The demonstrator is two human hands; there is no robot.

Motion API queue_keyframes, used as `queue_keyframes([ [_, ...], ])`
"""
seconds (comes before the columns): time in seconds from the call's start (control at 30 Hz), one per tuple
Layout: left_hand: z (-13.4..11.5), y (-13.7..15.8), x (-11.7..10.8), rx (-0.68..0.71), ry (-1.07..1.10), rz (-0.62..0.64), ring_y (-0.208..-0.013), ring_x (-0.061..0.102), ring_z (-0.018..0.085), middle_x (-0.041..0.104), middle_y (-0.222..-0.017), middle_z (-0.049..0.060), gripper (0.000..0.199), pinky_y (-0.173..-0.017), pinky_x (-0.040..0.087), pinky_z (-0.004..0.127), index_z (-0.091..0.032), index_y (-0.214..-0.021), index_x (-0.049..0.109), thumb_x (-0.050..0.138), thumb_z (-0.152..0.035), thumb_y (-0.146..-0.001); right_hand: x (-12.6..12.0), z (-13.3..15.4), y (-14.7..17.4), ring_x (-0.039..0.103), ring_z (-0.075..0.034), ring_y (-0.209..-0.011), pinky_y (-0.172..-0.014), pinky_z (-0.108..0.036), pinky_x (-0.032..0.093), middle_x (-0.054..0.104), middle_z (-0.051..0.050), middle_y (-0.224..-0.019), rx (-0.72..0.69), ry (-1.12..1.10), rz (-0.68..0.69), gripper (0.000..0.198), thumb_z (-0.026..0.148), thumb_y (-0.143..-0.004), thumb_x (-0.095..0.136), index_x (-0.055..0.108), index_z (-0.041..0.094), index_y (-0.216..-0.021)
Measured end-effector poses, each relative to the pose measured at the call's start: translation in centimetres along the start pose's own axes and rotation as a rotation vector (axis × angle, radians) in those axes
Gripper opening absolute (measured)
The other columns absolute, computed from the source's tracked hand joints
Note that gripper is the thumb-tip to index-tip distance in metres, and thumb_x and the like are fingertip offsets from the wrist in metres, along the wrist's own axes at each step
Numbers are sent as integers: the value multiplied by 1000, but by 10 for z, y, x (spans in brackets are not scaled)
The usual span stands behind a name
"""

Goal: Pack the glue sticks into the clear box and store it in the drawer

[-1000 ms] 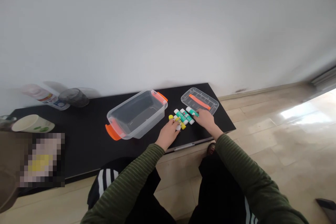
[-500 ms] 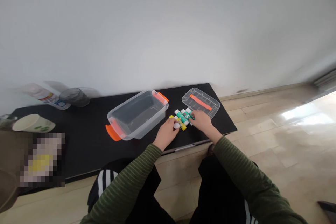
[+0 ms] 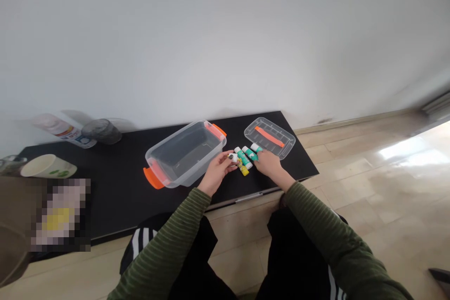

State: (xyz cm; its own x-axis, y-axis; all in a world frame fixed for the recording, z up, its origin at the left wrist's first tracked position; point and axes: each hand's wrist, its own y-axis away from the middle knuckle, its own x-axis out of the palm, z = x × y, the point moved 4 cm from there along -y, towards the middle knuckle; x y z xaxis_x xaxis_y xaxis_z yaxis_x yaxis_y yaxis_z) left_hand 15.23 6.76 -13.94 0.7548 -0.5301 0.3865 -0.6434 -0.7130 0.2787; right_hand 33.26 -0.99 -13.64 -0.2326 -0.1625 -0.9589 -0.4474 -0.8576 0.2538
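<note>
My left hand [image 3: 216, 171] pinches a small white piece with a dark patch [image 3: 232, 157], lifted just off the table beside the clear box; it looks like the end of a glue stick, but the fingers cover the rest. Near its fingertips lies a yellow glue stick [image 3: 243, 168]. Alongside, a green-and-white glue stick [image 3: 243, 157] rests slantwise on the black table. My right hand [image 3: 269, 163] has its fingers closed at the lower ends of two more green glue sticks, the middle one [image 3: 249, 153] and the right one [image 3: 256, 147], partly hiding them.
An open clear plastic box [image 3: 186, 152] with orange latches stands left of my hands on the black table [image 3: 123, 197]. Its lid [image 3: 286, 139], with an orange handle, lies at the right. Further left are a paper cup [image 3: 49, 166], a glass [image 3: 101, 131] and a spray can [image 3: 66, 130].
My left hand has lifted the white piece up and slightly left, away from the row. The glue sticks near my right hand have spread a little apart.
</note>
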Motion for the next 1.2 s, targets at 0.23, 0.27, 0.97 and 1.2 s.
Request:
queue_keyframes([
  [0.23, -2, -2, -2, -105, 276, -138, -91, 73, 17, 74, -97, 11, 15, -87, 58, 28, -11, -102, 69, 59, -18, -92, -18, -10, 24, 66, -25, -92, -74, -29, 43, 71, -12, -100, -51, -244, -128, 28, 32, -94, 52, 57, 16, -117],
  [0.27, -2, -2, -1, -116, 299, -160, -89, 73, 17, 75, -95, 11, 15, -85, 59, 27, -11, -98, 70, 58, -17, -93, -19, -9, 29, 66, -23, -88, -73, -29, 43, 71, -10, -97, -100, -308, -141, 28, 30, -94, 53, 56, 17, -118],
  [0.97, 1, -3, -1, 11, 286, -156, -80, 68, 10, 74, -94, 5, 26, -79, 57, 23, -14, -103, 75, 78, -20, -78, -23, 11, 53, 64, -22, -104, -87, -31, 46, 70, -7, -110, -391, -435, -285, 27, 25, -89, 62, 61, 20, -115],
  [1.2, 3, -3, -1, 38, 248, -130, -81, 68, 12, 74, -95, 5, 37, -78, 56, 25, -14, -100, 76, 87, -29, -67, -26, 13, 56, 67, -22, -99, -87, -31, 47, 72, -9, -109, -413, -474, -312, 30, 25, -88, 62, 64, 18, -118],
])
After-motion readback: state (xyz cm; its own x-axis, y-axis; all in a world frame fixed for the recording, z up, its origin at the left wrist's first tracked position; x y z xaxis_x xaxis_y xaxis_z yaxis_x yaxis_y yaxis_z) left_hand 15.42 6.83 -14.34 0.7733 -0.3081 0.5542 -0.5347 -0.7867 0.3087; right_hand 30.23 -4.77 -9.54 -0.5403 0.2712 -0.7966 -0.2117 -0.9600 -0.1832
